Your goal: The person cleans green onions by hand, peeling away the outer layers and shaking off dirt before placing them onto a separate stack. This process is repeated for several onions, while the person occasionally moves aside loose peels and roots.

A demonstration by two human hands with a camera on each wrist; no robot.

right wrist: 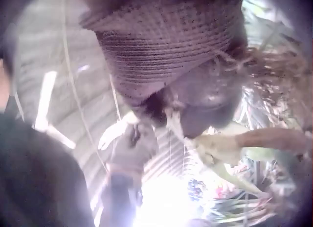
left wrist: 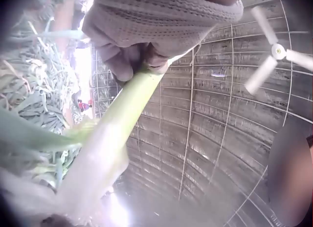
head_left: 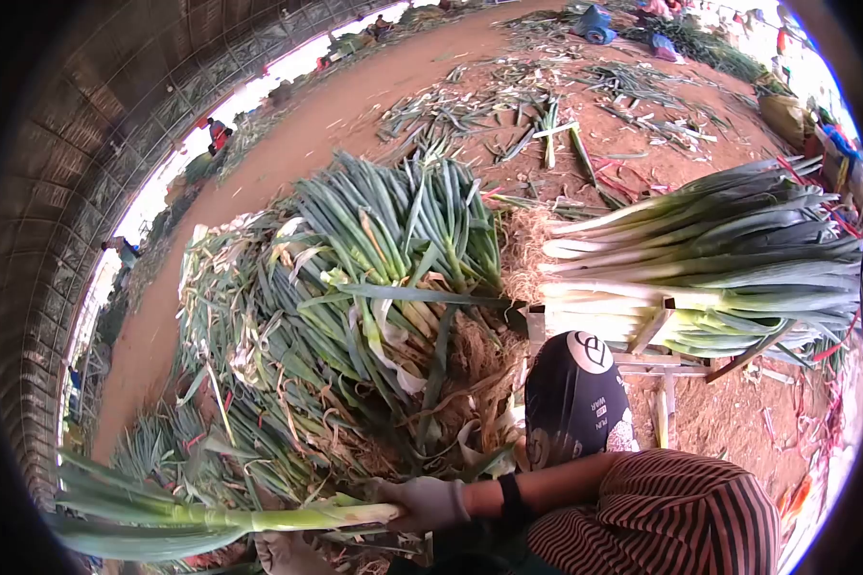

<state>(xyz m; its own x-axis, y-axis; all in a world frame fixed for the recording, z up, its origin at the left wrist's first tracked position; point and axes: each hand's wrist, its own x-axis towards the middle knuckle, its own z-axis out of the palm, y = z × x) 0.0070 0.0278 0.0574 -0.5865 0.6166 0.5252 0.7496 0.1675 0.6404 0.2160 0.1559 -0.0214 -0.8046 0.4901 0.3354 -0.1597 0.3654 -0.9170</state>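
Observation:
My gloved right hand (head_left: pixel 422 503) grips the pale root end of a long green onion (head_left: pixel 307 518), which stretches leftward across the bottom of the head view. Below the stalk, at the lower edge, is my gloved left hand (head_left: pixel 292 554). The left wrist view has that hand's fingers (left wrist: pixel 122 65) curled round the green onion's stalk (left wrist: pixel 120 119). In the right wrist view, yellowish and brown leaf strips (right wrist: pixel 220 146) hang by the curled right fingers (right wrist: pixel 205 114), whose tips are partly hidden. A heap of green onions (head_left: pixel 384 240) with dried leaves lies beyond both hands.
Trimmed green onions (head_left: pixel 700 259) lie stacked on a low rack (head_left: pixel 652 359) at the right, roots facing the heap. My covered knee (head_left: pixel 575 393) is beside the rack. Leaf scraps (head_left: pixel 499 96) litter the earth floor. Further away, a person (head_left: pixel 219 134) is by the tunnel's side.

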